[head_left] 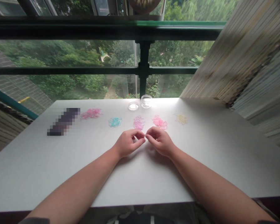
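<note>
My left hand [130, 142] and my right hand [160, 141] meet over the middle of the white table, fingertips nearly touching. Both are closed in a pinch, thumb against fingers; whatever lies between the tips is too small to make out. Just beyond them are a lilac pile [139, 122] and a coral-pink pile [160, 122] of what look like small thin elastic bands. Similar loose piles lie in the same row: a turquoise one [115, 122] and a pink one [91, 113] on the left, a pale yellow one [181, 119] on the right.
A clear round container [146, 102] and a flat clear round piece [133, 106] stand at the back edge of the white table [60, 168]. A dark pixelated oblong [64, 121] lies at the left. Behind are a green-framed window [144, 56] and a curtain [214, 56].
</note>
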Tool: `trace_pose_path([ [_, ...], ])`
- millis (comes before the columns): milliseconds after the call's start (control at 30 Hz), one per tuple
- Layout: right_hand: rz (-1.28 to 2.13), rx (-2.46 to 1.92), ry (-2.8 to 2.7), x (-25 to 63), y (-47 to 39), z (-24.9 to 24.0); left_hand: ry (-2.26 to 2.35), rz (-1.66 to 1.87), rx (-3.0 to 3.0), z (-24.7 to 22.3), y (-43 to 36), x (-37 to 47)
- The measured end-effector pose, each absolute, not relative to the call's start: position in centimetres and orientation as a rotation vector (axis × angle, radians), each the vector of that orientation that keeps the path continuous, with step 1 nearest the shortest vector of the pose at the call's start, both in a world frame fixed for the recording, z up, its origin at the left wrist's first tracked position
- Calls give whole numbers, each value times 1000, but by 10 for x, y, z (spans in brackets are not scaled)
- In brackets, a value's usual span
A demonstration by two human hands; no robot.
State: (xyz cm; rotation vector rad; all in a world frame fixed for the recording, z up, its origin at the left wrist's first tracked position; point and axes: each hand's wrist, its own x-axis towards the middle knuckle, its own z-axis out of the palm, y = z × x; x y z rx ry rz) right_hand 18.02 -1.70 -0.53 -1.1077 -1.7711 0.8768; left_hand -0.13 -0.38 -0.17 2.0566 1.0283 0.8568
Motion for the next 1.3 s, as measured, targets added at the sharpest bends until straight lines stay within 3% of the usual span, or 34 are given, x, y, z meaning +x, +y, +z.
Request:
trace_pose_path([
  [1300, 901, -1100, -1831, 182, -17, -4, 1049, 878, 1954, -1, -3, -1],
])
